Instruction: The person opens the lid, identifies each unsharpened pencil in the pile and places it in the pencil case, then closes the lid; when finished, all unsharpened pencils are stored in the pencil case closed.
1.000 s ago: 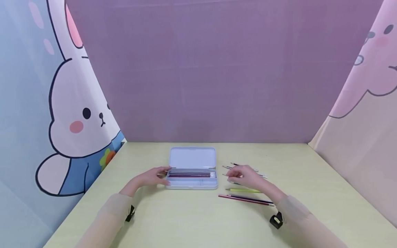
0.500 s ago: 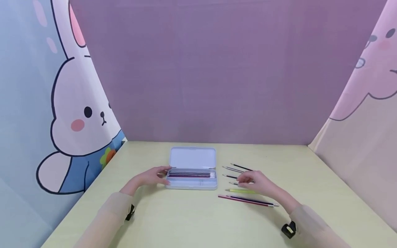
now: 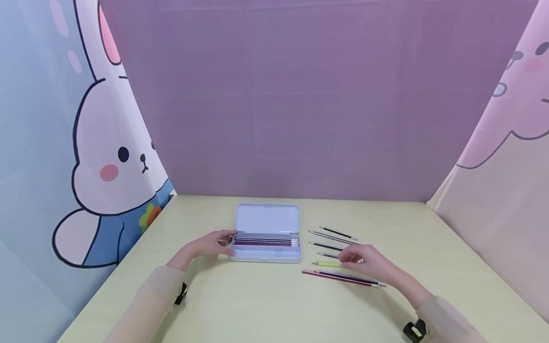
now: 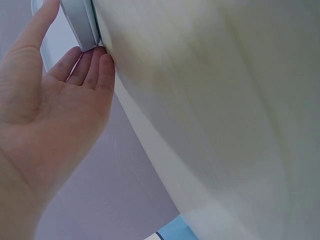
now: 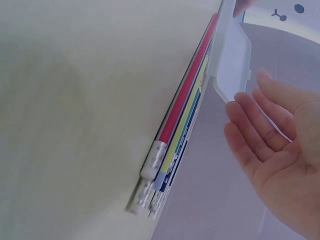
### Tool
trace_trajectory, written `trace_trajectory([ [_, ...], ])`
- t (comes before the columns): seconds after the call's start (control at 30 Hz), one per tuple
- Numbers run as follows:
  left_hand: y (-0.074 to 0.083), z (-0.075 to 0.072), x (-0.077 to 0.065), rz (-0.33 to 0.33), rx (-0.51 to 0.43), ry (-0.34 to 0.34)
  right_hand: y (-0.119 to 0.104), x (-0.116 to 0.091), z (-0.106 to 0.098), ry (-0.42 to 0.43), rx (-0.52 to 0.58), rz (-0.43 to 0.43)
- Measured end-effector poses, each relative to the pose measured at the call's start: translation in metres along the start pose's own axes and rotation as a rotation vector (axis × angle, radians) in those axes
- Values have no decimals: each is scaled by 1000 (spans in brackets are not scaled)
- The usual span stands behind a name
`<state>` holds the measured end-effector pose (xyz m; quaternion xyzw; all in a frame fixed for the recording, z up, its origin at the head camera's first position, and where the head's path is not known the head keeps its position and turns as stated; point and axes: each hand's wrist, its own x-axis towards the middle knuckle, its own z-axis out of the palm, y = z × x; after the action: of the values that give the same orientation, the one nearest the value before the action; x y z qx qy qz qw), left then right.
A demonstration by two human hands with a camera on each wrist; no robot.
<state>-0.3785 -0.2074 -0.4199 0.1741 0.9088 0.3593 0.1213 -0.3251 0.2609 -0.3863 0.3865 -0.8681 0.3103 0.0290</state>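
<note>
The left hand (image 3: pixel 212 244) holds the left end of an open pencil case (image 3: pixel 257 254), thumb at the front corner and fingers behind; the left wrist view shows fingertips against the case (image 4: pixel 82 25). Several striped pencils (image 3: pixel 261 241) lie in its back compartment. The right hand (image 3: pixel 364 262) hovers among loose pencils, overlapping the rear part of a yellow pencil (image 3: pixel 326 264). In the right wrist view its fingers (image 5: pixel 250 125) are loosely bent with nothing between them, apart from the red pencil (image 5: pixel 187 82). A dark pencil (image 3: pixel 324 246) lies farther back.
The lid (image 3: pixel 267 218) stands raised behind the case. More dark pencils (image 3: pixel 339 233) lie at the back right, and a red pencil (image 3: pixel 334 277) beside a dark one is nearest the person. A purple curtain (image 3: pixel 300 105) hangs at the table's (image 3: pixel 240 305) far edge.
The right hand has moved right and toward the person, from above the back pencils to above the yellow one, uncovering the back pencils. The left hand stays on the case.
</note>
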Motion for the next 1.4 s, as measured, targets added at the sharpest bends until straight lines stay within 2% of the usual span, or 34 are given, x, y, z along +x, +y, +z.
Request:
trace_trajectory([
  [0.17,1,0,0,8,17,-2,3,-13,-1,-40,20,-14],
  [0.33,0,-2,1,34,15,1,4,-24,-3,-92,61,12],
  [0.6,-2,-2,-1,28,34,-6,5,-35,-4,-107,77,36],
  [0.77,0,-1,1,33,31,-5,8,-38,-5,-96,38,57],
  [0.93,1,-2,0,39,23,-8,12,-36,-4,-109,47,66],
  [1.13,1,1,0,15,14,-1,16,-37,-2,-139,59,95],
  [1.4,-1,0,1,5,13,3,16,-36,-3,-165,44,92],
])
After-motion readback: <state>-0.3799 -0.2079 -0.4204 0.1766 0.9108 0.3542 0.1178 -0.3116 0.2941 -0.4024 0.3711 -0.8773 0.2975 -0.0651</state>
